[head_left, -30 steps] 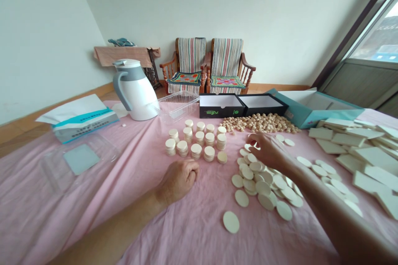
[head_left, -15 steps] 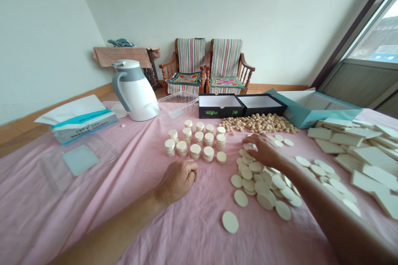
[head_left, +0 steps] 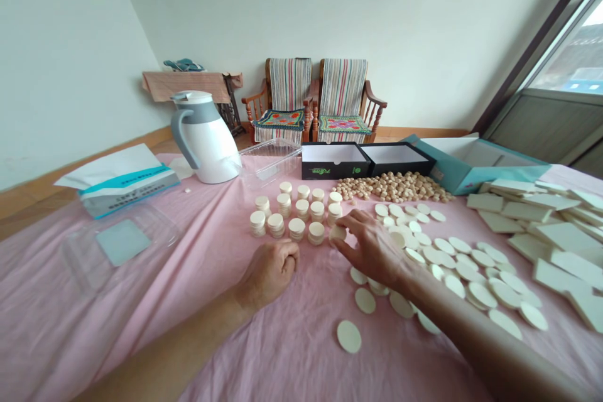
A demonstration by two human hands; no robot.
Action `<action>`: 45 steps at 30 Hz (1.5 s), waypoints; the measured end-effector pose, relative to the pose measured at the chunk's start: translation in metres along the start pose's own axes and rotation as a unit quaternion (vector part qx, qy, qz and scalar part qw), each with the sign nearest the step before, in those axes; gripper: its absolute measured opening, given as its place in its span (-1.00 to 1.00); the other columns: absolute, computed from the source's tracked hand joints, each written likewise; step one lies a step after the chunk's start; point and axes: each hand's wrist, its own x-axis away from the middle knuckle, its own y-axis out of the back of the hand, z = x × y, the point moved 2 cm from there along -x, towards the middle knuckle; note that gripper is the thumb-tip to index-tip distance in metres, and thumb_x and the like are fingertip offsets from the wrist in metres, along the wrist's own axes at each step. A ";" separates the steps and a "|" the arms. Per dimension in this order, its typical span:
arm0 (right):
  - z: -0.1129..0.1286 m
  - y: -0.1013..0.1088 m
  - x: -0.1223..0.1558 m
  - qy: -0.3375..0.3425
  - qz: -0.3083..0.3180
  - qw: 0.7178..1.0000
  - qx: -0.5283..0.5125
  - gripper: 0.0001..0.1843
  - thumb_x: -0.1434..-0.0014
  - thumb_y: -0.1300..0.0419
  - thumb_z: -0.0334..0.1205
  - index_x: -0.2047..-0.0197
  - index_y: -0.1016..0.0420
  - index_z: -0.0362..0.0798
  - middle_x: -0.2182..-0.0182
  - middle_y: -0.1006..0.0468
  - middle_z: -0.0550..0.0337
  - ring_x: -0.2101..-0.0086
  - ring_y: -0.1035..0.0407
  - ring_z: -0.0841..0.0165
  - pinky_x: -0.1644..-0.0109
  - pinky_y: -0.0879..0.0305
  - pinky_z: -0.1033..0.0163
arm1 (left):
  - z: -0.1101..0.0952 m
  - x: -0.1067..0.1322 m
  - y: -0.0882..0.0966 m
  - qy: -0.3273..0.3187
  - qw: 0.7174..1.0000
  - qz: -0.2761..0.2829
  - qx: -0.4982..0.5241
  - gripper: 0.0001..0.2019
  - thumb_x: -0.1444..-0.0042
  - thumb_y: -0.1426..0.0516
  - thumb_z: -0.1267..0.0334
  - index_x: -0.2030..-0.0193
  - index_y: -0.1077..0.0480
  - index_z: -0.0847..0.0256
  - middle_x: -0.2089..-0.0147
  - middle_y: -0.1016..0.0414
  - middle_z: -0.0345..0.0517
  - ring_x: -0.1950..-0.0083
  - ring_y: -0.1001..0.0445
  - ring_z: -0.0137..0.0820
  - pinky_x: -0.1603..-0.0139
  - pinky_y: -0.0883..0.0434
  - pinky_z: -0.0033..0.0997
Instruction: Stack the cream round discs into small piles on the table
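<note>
My right hand (head_left: 372,248) reaches left over the pink cloth, its fingers pinched on a cream round disc (head_left: 337,233) at the near right end of the stacked discs (head_left: 296,211). These stacks stand in two rows. My left hand (head_left: 271,270) rests on the cloth as a closed fist just in front of the stacks; whether anything is in it I cannot see. A heap of loose flat discs (head_left: 452,260) lies spread to the right of my right hand, with one stray disc (head_left: 349,336) nearer to me.
Behind the stacks are a pile of small round beads (head_left: 393,186), two open black boxes (head_left: 365,160) and a teal box (head_left: 475,166). White rectangular tiles (head_left: 551,232) lie far right. A white jug (head_left: 205,137), clear plastic trays (head_left: 120,242) and a paper packet (head_left: 122,179) sit left.
My right hand has moved left from the loose disc heap to the end of the stacks, carrying a disc. My left fist has stayed put.
</note>
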 end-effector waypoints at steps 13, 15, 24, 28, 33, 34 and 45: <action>-0.053 0.024 0.001 -0.105 0.043 0.987 0.110 -0.81 -0.08 -0.10 -0.16 0.32 -0.45 -0.07 0.41 -0.46 0.12 0.35 -0.31 0.31 0.29 -0.14 0.27 | 0.001 0.000 0.000 0.003 1.000 0.001 0.007 -0.79 0.08 0.09 0.54 0.58 -0.27 0.24 0.51 -0.36 -0.21 0.44 -0.32 -0.48 0.36 -0.18 -0.50; -0.057 0.019 0.004 -0.106 0.097 0.980 0.141 -0.79 -0.07 -0.09 -0.13 0.34 -0.45 -0.08 0.42 -0.46 0.09 0.34 -0.31 0.29 0.27 -0.12 0.24 | 0.001 0.000 0.000 0.003 1.000 0.000 0.005 -0.78 0.08 0.09 0.55 0.58 -0.27 0.24 0.52 -0.36 -0.21 0.44 -0.32 -0.48 0.36 -0.18 -0.50; -0.043 0.013 -0.002 -0.125 0.144 0.952 0.241 -0.77 -0.10 -0.01 -0.21 0.39 -0.45 -0.12 0.34 -0.47 -0.04 0.25 -0.29 0.20 0.17 -0.08 0.16 | 0.001 -0.001 -0.001 0.002 1.000 -0.002 0.008 -0.78 0.09 0.09 0.55 0.58 -0.27 0.24 0.51 -0.36 -0.22 0.44 -0.32 -0.48 0.36 -0.18 -0.51; -0.041 0.010 -0.002 -0.102 0.147 0.967 0.180 -0.78 -0.08 -0.01 -0.28 0.31 -0.47 -0.10 0.34 -0.47 0.00 0.26 -0.30 0.25 0.20 -0.09 0.22 | 0.001 0.000 0.000 0.002 1.000 0.001 0.007 -0.78 0.09 0.09 0.55 0.58 -0.27 0.24 0.52 -0.36 -0.22 0.45 -0.32 -0.49 0.37 -0.18 -0.51; -0.045 0.012 0.002 -0.100 0.130 0.976 0.141 -0.75 -0.09 -0.04 -0.23 0.21 -0.46 -0.09 0.31 -0.49 0.04 0.28 -0.32 0.27 0.24 -0.09 0.25 | 0.001 0.000 0.000 0.002 1.000 0.000 0.006 -0.79 0.08 0.09 0.55 0.57 -0.26 0.24 0.51 -0.36 -0.21 0.44 -0.32 -0.48 0.37 -0.18 -0.51; -0.046 0.014 0.003 -0.107 0.133 0.973 0.157 -0.75 -0.10 -0.03 -0.19 0.24 -0.46 -0.09 0.32 -0.50 0.03 0.29 -0.32 0.25 0.25 -0.09 0.23 | 0.001 0.000 0.000 0.002 1.000 0.000 0.006 -0.79 0.08 0.09 0.55 0.57 -0.26 0.24 0.51 -0.36 -0.21 0.44 -0.32 -0.48 0.36 -0.18 -0.51; -0.039 0.005 0.001 -0.082 0.104 0.985 0.115 -0.74 -0.09 -0.05 -0.24 0.15 -0.44 -0.09 0.30 -0.48 0.06 0.27 -0.34 0.30 0.22 -0.11 0.28 | 0.001 0.000 -0.001 -0.001 1.000 0.001 0.001 -0.79 0.09 0.09 0.55 0.58 -0.26 0.24 0.52 -0.35 -0.22 0.45 -0.31 -0.49 0.37 -0.17 -0.51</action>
